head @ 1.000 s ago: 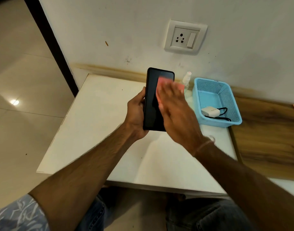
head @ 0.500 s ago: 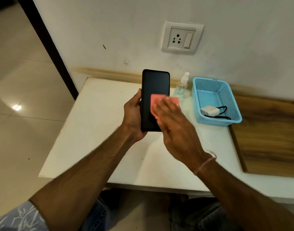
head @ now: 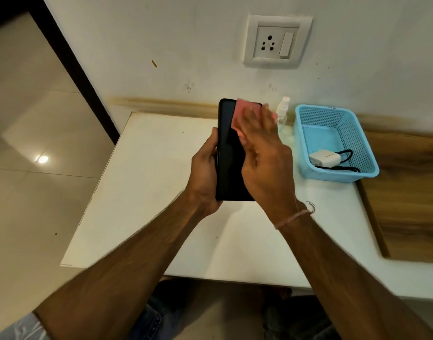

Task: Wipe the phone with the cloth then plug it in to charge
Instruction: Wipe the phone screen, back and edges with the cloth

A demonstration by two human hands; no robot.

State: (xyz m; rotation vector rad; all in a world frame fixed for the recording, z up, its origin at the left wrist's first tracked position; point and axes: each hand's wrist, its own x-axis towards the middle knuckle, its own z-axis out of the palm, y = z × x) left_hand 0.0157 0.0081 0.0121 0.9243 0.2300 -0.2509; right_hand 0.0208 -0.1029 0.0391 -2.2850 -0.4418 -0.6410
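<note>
A person's left hand (head: 205, 175) grips the black rectangular smartphone (head: 231, 153) by its left edge, holding it upright above the white worktop (head: 146, 182), screen toward the camera. To the phone's right, the right hand (head: 264, 153) lies flat with fingers extended, pressing a small pink cloth (head: 242, 111) against the upper part of the dark glass; the hand is blurred, which suggests a wiping stroke in progress. Just right of the phone stands a clear plastic spray bottle (head: 283, 111), near the wall. Farther right sits a light blue perforated plastic basket (head: 338, 143) holding a white charger block (head: 325, 158) with its black cable (head: 343, 168). Above and to the right of the phone, a white wall socket with switch (head: 276, 41) is empty.

The charging step has not begun. The risk looks to lie in the one-sided grip: with the phone held off the worktop and pushed from the front, a firm stroke could twist it loose and drop it. The sweeping right hand also passes close to the spray bottle and could knock it over.
</note>
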